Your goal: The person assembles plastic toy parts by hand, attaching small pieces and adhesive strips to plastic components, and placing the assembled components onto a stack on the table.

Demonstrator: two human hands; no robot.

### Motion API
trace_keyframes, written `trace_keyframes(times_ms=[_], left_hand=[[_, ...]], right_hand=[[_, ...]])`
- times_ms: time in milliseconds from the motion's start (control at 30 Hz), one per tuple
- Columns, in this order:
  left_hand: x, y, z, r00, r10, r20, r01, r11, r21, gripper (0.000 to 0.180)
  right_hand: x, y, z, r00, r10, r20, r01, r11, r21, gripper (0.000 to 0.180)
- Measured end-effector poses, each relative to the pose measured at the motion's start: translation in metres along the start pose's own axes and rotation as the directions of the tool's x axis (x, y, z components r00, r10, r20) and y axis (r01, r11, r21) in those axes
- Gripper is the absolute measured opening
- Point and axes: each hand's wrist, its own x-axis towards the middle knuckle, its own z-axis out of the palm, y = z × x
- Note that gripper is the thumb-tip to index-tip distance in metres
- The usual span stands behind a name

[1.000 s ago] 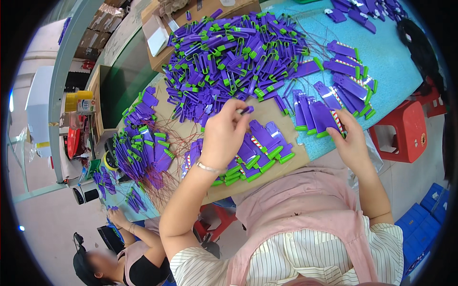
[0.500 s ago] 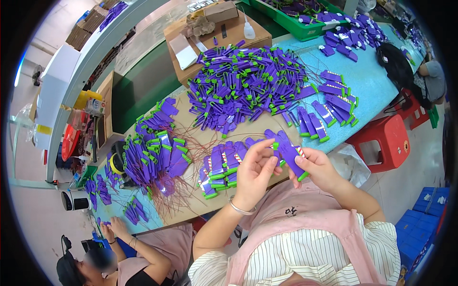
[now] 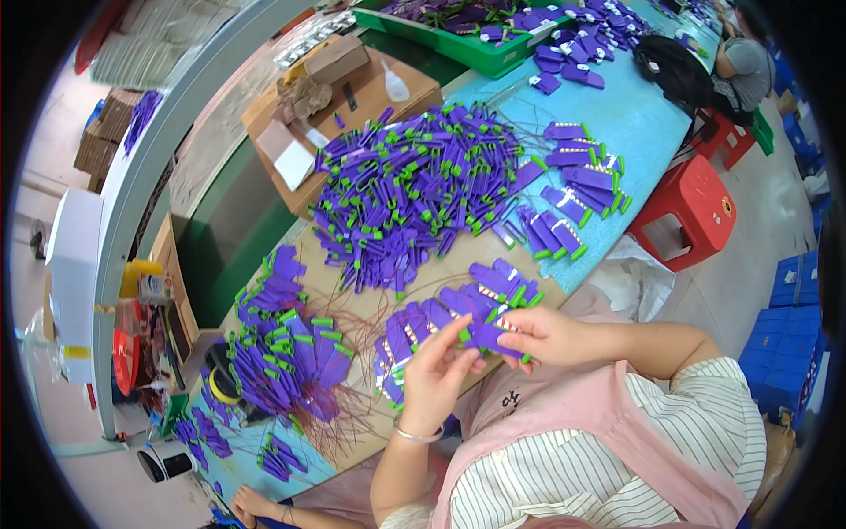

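Both hands pinch purple card bundle (image 3: 492, 335): left hand (image 3: 438, 370) fingertips, right hand (image 3: 548, 337) seemingly clamped. Loose grip could fan cards onto wire leads (image 3: 357, 326).

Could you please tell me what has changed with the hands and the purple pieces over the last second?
The right hand drew in from the table's right side to meet the left hand; both now pinch one purple piece. The big purple pile stayed put.

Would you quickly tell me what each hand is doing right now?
Left hand: fingers pinching the end of the purple piece.
Right hand: closed on the same purple piece, holding it above the table.
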Motion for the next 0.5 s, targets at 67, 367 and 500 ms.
trace_keyframes(times_ms=[67,367,500], left_hand=[[0.001,0.002,0.001,0.989,0.151,0.004,-0.145,0.947,0.286,0.051],[0.043,0.014,0.02,0.958,0.18,-0.225,-0.167,0.983,0.078,0.026],[0.081,0.023,0.026,0.968,0.249,0.043,-0.239,0.848,0.472,0.026]], right_hand=[[0.002,-0.007,-0.008,0.999,-0.025,0.036,0.03,0.986,-0.162,0.018],[0.031,-0.024,-0.043,0.947,-0.32,0.03,0.313,0.896,-0.314,0.013],[0.03,-0.006,-0.076,0.95,-0.311,0.036,0.302,0.88,-0.366,0.016]])
